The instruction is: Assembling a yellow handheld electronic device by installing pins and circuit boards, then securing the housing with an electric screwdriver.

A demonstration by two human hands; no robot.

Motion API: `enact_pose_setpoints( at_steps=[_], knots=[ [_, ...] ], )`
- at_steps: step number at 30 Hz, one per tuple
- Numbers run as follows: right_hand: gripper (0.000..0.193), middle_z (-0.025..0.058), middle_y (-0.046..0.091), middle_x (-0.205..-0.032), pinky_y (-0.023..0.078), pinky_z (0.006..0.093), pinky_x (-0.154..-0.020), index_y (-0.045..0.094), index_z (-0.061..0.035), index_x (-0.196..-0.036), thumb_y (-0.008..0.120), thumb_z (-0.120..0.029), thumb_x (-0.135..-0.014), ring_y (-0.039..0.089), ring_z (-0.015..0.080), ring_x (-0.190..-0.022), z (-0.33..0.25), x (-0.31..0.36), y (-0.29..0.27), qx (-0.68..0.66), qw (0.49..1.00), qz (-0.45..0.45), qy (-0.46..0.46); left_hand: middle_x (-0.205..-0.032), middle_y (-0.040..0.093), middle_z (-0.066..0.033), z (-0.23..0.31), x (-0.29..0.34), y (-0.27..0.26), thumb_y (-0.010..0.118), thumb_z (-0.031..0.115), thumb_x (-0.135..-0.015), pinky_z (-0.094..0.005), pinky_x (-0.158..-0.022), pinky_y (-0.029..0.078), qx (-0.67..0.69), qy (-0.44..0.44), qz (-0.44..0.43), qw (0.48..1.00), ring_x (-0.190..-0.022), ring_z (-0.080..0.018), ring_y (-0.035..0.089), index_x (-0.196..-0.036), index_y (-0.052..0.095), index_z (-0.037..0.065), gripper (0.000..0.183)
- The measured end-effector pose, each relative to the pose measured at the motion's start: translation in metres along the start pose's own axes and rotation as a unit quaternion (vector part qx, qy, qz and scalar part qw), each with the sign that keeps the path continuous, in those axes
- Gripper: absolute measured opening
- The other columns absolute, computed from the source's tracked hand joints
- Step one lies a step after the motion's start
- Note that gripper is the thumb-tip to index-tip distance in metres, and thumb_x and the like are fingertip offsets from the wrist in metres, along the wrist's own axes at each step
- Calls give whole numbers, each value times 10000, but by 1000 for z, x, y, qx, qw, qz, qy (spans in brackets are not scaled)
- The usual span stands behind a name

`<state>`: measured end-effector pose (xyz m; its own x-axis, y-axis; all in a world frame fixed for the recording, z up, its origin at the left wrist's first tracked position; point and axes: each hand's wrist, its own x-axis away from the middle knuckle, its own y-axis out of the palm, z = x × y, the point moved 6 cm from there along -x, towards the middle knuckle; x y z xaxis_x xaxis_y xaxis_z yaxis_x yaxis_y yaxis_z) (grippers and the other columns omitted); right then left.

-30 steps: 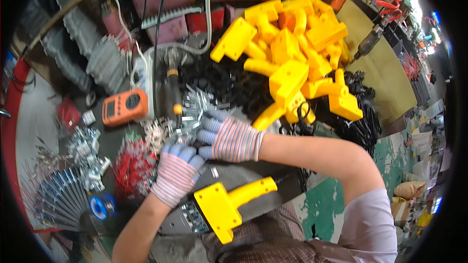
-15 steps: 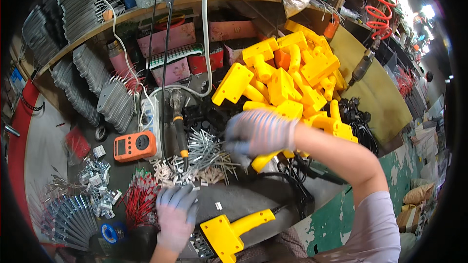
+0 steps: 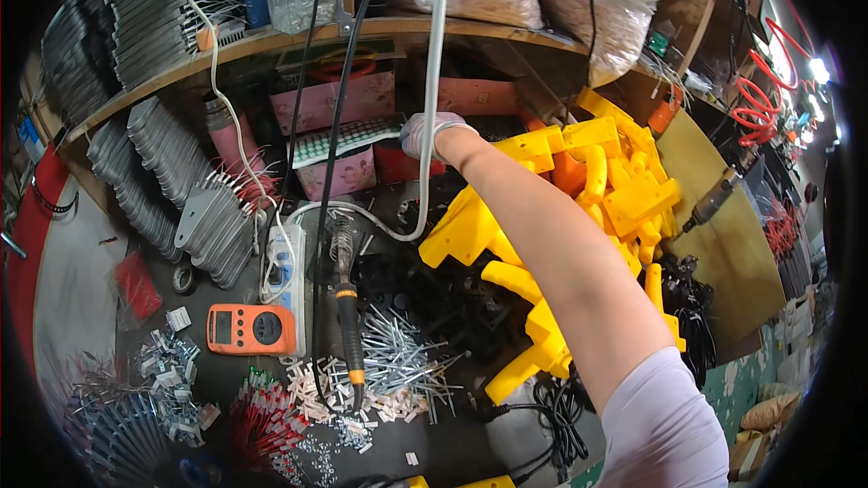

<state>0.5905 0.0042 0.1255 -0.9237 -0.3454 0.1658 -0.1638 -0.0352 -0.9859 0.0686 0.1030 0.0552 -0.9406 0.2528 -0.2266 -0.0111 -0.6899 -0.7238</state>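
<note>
My right hand [image 3: 430, 135], in a striped work glove, stretches far forward to the boxes at the back of the bench. It is over the red box [image 3: 409, 165], beside the right end of a green-and-white tray [image 3: 339, 144]. A pale cable hangs across the hand, and the fingers are too hidden to show whether they hold anything. Below the outstretched arm lies a pile of yellow plastic housings [image 3: 452, 228], partly covered by it. My left hand is out of the picture. At the lower edge only the tops of yellow parts [image 3: 488, 483] show.
A soldering iron [image 3: 347, 316] stands beside a power strip [image 3: 283, 262] and an orange meter [image 3: 251, 329]. Long metal screws [image 3: 398, 352], small white pieces [image 3: 398, 405] and red-wired parts [image 3: 262, 420] lie in front. Grey metal plates [image 3: 217, 230] line the left; black cords [image 3: 559, 411] coil at right.
My right hand has moved from above the yellow pile to the back boxes. The view has shifted forward, so my left hand and most of the near yellow housing have left the picture.
</note>
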Motion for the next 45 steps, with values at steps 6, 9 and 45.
enact_pose_setpoints(
  at_steps=[6, 9, 45],
  knots=[
    [444, 182, 547, -1346, 429, 397, -1038, 588, -102, -1282, 461, -310, -910, 518, 334, -1253, 13, -64, 30, -53, 998, 17, -22, -1149, 550, -145, 0, -7, -2, 787, 260, -681, -526, -908, 461, 9, 23, 19, 1000, -1053, -386, 540, -1114, 588, 125, 496],
    [512, 171, 508, -1395, 392, 389, -1080, 550, -100, -1337, 458, -388, -924, 492, 325, -1285, 4, -76, 44, -52, 998, -30, -5, -1156, 546, -143, -4, -6, -2, 793, 265, -671, -529, -899, 468, 26, 12, 21, 999, -1042, -381, 546, -1120, 566, 136, 519],
    [205, 46, 552, -803, 402, 293, -492, 537, -116, -954, 465, -304, -993, 511, 163, -588, 183, -223, -69, -253, 954, -57, -152, -1174, 549, -139, -13, -2, -4, 762, 289, -676, -561, -882, 465, 95, -38, 6, 995, -1033, -401, 560, -1074, 627, 153, 442]
  ],
)
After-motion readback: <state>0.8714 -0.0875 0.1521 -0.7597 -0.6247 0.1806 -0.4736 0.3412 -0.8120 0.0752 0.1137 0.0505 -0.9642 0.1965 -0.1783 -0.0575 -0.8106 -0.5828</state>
